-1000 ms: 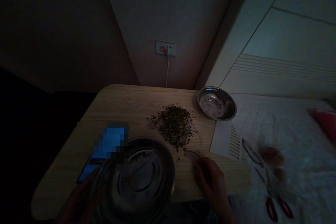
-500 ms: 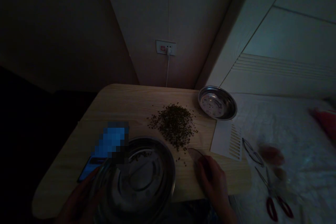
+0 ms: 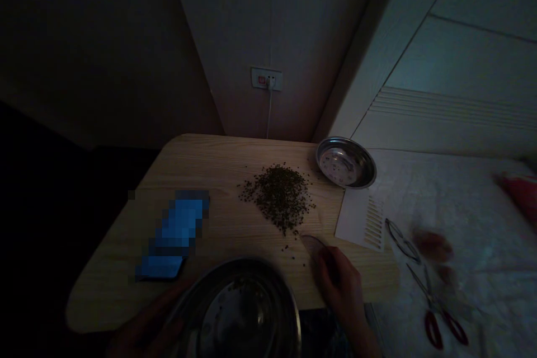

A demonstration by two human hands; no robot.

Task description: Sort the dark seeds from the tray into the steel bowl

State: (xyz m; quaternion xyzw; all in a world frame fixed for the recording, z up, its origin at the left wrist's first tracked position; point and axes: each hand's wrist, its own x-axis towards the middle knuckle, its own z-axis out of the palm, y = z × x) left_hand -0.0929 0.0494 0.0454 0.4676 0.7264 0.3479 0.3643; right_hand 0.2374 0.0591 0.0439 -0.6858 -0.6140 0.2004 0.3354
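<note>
The room is dim. My left hand (image 3: pixel 149 330) grips the left rim of a large steel bowl (image 3: pixel 239 313) that hangs over the near edge of the wooden table (image 3: pixel 201 168); a few dark bits lie inside it. My right hand (image 3: pixel 339 285) is closed on a small, thin, clear scoop-like piece (image 3: pixel 312 243) whose tip rests on the table just below a pile of small dark seeds (image 3: pixel 279 196).
A smaller steel bowl (image 3: pixel 346 162) sits at the table's far right corner. A white slotted card (image 3: pixel 361 221) lies beside it. A lit phone (image 3: pixel 172 235) lies at left. On the white bed at right are glasses (image 3: pixel 400 240) and red-handled scissors (image 3: pixel 436 307). A wall socket (image 3: pixel 266 78) holds a cable.
The large bowl moved toward me and to the right with my left hand, uncovering the phone. My right hand has crept slightly toward the seed pile.
</note>
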